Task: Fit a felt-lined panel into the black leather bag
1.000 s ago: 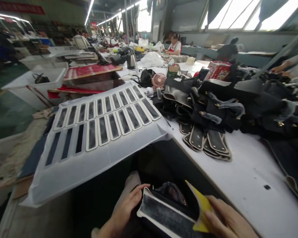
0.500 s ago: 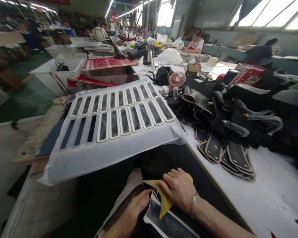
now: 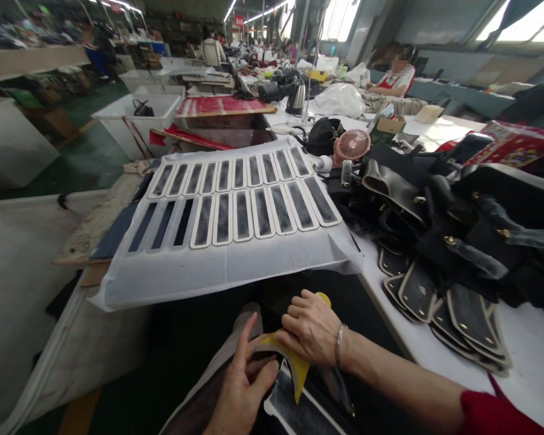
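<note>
On my lap, near the bottom centre, lies a long black panel (image 3: 294, 402) with a pale border. My right hand (image 3: 312, 329) is wrapped round a yellow crescent-shaped tool (image 3: 300, 370), whose curved blade crosses the panel's near end; its exact kind is unclear. A rounded yellow end sticks out beyond my fist. My left hand (image 3: 245, 380) is at the panel's left end, thumb against it, index finger raised beside the tool's tip. The other left fingers curl behind and are partly hidden.
Ahead, a white-covered board (image 3: 172, 275) carries two rows of pale-bordered black panels (image 3: 242, 215). To the right, a white table holds black bags (image 3: 435, 211), stacked black straps with studs (image 3: 474, 317) and a pink fan (image 3: 352, 145). White bins (image 3: 118, 124) stand left; people sit farther back.
The view has swung left, so the scene sits farther right. My left index finger has lifted, and its thumb has come over the panel's end. My right hand keeps hold of the yellow tool.
</note>
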